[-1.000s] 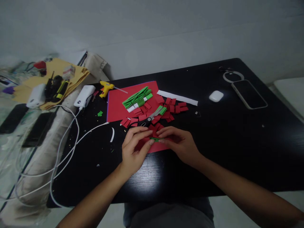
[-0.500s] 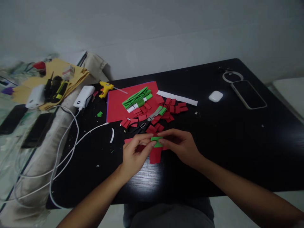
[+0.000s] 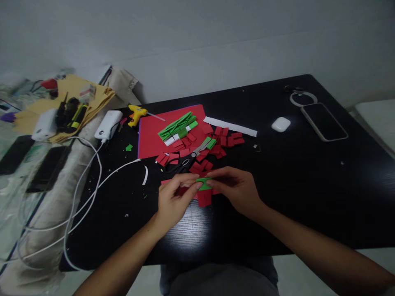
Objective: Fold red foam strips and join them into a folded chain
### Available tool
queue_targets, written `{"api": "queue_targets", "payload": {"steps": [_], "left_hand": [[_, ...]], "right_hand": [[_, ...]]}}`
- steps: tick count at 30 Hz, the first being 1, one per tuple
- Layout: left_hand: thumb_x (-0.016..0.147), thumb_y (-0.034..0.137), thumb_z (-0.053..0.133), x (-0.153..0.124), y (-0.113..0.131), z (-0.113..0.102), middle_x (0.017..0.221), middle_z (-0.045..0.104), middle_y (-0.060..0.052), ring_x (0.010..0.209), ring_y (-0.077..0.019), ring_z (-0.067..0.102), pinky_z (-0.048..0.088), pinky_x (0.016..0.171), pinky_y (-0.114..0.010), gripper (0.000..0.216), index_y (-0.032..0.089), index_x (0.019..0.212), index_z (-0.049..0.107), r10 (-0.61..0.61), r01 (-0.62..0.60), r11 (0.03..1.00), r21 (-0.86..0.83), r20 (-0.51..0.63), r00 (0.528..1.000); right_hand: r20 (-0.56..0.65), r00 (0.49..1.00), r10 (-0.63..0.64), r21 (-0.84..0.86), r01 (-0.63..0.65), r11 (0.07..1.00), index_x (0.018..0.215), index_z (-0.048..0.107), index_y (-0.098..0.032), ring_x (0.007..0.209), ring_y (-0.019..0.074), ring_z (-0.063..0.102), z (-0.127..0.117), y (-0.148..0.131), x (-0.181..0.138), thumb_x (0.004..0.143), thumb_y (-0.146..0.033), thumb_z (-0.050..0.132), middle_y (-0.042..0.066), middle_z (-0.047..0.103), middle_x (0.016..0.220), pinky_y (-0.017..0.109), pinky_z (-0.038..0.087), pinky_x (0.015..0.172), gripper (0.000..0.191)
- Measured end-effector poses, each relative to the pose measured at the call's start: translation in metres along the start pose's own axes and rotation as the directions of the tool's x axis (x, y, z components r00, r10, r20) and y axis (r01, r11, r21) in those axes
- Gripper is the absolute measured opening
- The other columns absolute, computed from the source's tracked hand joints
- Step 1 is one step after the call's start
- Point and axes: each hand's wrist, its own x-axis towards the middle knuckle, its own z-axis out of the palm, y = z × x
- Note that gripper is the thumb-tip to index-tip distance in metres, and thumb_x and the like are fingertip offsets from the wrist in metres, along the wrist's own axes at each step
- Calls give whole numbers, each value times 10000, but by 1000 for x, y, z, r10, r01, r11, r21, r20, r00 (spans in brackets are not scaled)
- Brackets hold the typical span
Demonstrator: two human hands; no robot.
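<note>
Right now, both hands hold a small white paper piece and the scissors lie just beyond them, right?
Not quite: in the head view the small paper piece is green. The left hand and right hand do hold it, with the scissors just beyond.

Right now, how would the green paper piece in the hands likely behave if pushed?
The green piece is probably light, being small and paper-like. Pinched at both sides by the left hand and right hand, it would likely buckle before sliding. The red piece below might move too; I can't tell whether they're joined.
</note>
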Motion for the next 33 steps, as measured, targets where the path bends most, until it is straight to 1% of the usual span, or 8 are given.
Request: {"api": "queue_targets", "payload": {"steps": [5, 9, 16, 23, 26, 29, 33], "left_hand": [[851, 121, 789, 0, 0, 0, 836, 807, -13, 734, -134, 783, 657, 704, -209, 198, 182, 1033, 739, 15, -15, 1000, 11, -14, 1000], [871, 128, 771, -1, 0, 0, 887, 810, -25, 769, -144, 787, 665, 728, -230, 206, 186, 1065, 736, 16, -16, 1000, 14, 6, 1000], [864, 104, 772, -1, -2, 0, 888, 802, -14, 760, -122, 772, 646, 724, -201, 220, 192, 1063, 741, 29, -29, 999, 23, 8, 1000], [868, 136, 771, 0, 0, 1, 800, 791, -11, 702, -135, 764, 642, 674, -216, 183, 178, 1040, 721, -3, 3, 1000, 13, 2, 1000], [878, 149, 766, 0, 0, 1, 781, 787, -9, 685, -129, 759, 638, 665, -210, 183, 177, 1051, 715, -5, 5, 1000, 3, 9, 1000], [875, 157, 773, -1, -1, 0, 807, 793, -16, 707, -135, 767, 644, 678, -218, 170, 178, 1037, 722, 13, -13, 1000, 26, 1, 1000], [871, 176, 781, -1, -3, -1, 835, 796, -22, 720, -142, 769, 651, 687, -233, 154, 180, 1018, 737, 45, -44, 996, 77, -11, 999]], "right_hand": [[38, 999, 22, 38, -23, 999, 995, 796, -248, 883, 208, 791, 0, -1, 1, 765, -300, 879, 33, 822, 959, 318, 669, 777, 249], [76, 996, 51, 38, -54, 998, 973, 800, -243, 838, 198, 784, 0, 0, 2, 784, -332, 865, 29, 820, 917, 320, 661, 765, 219], [45, 998, 35, 22, -36, 999, 922, 797, -246, 815, 184, 777, 0, 0, 2, 783, -325, 867, 15, 813, 883, 301, 648, 759, 175], [24, 999, 39, -12, -39, 999, 889, 800, -235, 803, 203, 790, 0, 0, 2, 779, -346, 868, 24, 821, 862, 315, 667, 736, 170], [23, 999, 38, 1, -39, 999, 879, 806, -241, 801, 205, 797, 0, -1, 2, 774, -340, 871, 19, 827, 867, 307, 673, 715, 158], [26, 999, 40, 16, -40, 999, 878, 809, -252, 813, 211, 801, 0, -1, 1, 770, -333, 873, 14, 829, 879, 311, 680, 715, 150], [19, 1000, 25, -6, -25, 1000, 903, 809, -248, 817, 212, 794, 1, -2, -1, 780, -343, 868, 22, 824, 888, 320, 677, 723, 166]]}}
